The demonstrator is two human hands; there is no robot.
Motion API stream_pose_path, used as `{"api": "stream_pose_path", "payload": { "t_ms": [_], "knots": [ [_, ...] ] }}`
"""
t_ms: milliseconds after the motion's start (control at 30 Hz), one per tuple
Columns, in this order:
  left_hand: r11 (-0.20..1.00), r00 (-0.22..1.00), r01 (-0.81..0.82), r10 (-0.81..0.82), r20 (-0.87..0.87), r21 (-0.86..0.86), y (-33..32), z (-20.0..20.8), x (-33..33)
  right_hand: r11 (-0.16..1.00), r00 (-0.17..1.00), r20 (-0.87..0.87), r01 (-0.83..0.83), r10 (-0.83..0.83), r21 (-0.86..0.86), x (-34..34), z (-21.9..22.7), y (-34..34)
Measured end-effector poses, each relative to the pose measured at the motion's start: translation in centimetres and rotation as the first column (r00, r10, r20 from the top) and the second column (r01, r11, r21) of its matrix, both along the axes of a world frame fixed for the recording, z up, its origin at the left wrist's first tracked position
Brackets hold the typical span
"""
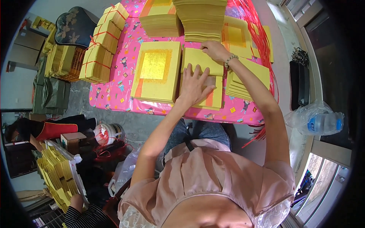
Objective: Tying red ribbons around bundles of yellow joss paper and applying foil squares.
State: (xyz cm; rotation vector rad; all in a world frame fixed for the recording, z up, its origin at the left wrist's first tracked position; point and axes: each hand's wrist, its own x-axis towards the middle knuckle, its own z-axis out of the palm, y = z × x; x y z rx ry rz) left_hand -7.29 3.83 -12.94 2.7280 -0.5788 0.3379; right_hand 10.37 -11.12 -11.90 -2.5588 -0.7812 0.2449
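My left hand (194,85) lies with its fingers spread flat on a folded sheet of yellow paper (199,59). My right hand (216,51), with a beaded bracelet at the wrist, has its fingers curled at the far right corner of that sheet. Under the sheet's near edge shows a yellow sheet with an orange-and-foil patch (214,97). Just left is a thick stack of yellow sheets (173,68), topped by a gold foil square (153,65). Beneath my right forearm, to the right, sits a pile of folded yellow paper (249,78).
Tied yellow bundles (99,60) line the left of the pink table (114,99). A tall yellow stack (200,19) stands at the back. Red plastic strings (262,41) hang over the right edge. Lower left, two other people work around a tray of yellow paper (57,174).
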Motion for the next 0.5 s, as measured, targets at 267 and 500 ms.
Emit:
{"api": "stream_pose_path", "payload": {
  "t_ms": [267, 500],
  "knots": [
    [0.999, 0.999, 0.008, -0.006, -0.044, 0.054, -0.2, -0.5, 0.0, 0.998, 0.958, 0.28, 0.059, -0.063, 0.021, -1.9, 2.1, -1.0],
    [0.999, 0.998, 0.011, -0.009, -0.055, 0.042, 0.0, -0.3, 0.0, 0.897, 0.978, -0.187, -0.165, 0.094, -0.41, -7.5, 3.9, -1.9]
  ]
}}
